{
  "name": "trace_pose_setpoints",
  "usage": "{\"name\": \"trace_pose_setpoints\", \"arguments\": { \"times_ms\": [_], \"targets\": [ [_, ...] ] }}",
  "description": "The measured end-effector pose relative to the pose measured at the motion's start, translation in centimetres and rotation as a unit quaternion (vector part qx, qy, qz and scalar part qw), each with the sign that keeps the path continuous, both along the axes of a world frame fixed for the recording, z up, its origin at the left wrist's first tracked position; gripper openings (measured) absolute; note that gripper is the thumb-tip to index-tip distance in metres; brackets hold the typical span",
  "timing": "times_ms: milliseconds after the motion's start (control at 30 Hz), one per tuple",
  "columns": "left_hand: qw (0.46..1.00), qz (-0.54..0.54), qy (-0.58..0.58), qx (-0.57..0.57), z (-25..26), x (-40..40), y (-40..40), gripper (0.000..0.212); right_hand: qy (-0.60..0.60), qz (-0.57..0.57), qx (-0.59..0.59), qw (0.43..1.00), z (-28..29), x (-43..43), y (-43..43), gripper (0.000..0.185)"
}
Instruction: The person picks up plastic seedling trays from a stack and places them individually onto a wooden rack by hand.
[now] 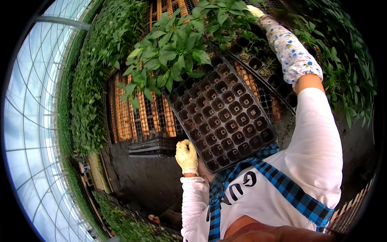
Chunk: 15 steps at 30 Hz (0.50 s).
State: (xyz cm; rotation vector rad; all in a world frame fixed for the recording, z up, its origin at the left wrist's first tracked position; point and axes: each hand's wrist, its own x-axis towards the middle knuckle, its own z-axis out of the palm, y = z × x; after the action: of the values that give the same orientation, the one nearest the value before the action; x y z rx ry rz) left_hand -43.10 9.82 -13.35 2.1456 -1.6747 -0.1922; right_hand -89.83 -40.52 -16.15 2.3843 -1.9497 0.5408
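A black plastic seedling tray (223,115) slants before me, its near edge against my waist. Its visible cells hold no plants, only dark residue. Leafy green seedlings (172,54), apparently pepper plants, lie over its far left corner. My left hand (186,157), in a pale yellow glove, is curled beside the tray's left edge; whether it grips the rim is unclear. Stretched far forward, my gloved right hand (255,11) is at the foliage, its fingers hidden by leaves. Under that arm lies a second seedling tray (263,65), with root plugs in a few cells.
Wooden slats (145,112) and dark mesh form the bench under the trays. Several stacked black trays (152,147) sit left of my left hand. Dense seedlings (99,78) line the left, and more plants (335,60) the right. A curved greenhouse wall (33,90) stands beyond.
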Motion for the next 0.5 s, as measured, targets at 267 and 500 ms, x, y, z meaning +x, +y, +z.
{"name": "trace_pose_setpoints", "arguments": {
  "times_ms": [267,500],
  "targets": [
    [1.000,0.008,0.004,-0.003,0.4,0.2,0.5,0.015,-0.201,0.027,-0.002,0.979,1.2,-3.0,-0.1,0.014],
    [0.999,0.012,0.014,-0.031,-1.1,1.3,1.7,0.013,-0.437,0.088,0.045,0.894,6.3,0.9,9.9,0.020]
  ]
}}
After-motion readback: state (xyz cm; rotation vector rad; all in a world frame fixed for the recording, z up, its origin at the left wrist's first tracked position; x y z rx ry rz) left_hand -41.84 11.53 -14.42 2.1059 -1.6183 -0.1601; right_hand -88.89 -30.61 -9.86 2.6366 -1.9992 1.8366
